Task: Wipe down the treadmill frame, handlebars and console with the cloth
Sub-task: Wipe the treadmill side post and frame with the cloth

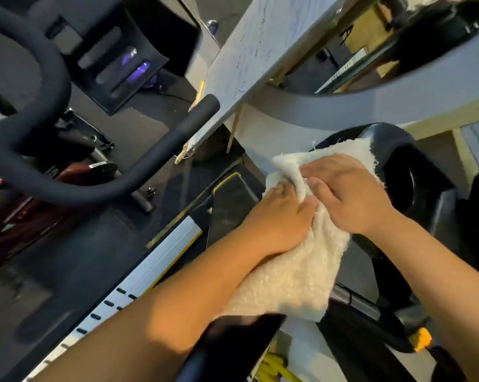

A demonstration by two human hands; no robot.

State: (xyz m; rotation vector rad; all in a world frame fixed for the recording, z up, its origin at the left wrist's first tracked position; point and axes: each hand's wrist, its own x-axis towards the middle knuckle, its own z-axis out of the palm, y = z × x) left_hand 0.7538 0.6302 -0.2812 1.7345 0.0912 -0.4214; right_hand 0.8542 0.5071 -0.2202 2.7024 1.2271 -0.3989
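Observation:
A cream fluffy cloth (293, 274) is draped over a black part of the treadmill (398, 161) at centre right. My left hand (277, 216) presses flat on the cloth's left side, fingers gripping a fold. My right hand (351, 194) lies on top of the cloth just to the right, fingers bunching the same fold. The grey curved treadmill frame (356, 106) runs above the hands. A silver side rail (150, 274) with dark slots runs diagonally at lower left.
A black padded handlebar (177, 136) of another machine reaches in from the left, with a curved black bar (39, 78) above it. A pale board (254, 51) leans across the top centre. A dark object (232, 346) sits at the bottom centre. An orange part (421, 339) shows at lower right.

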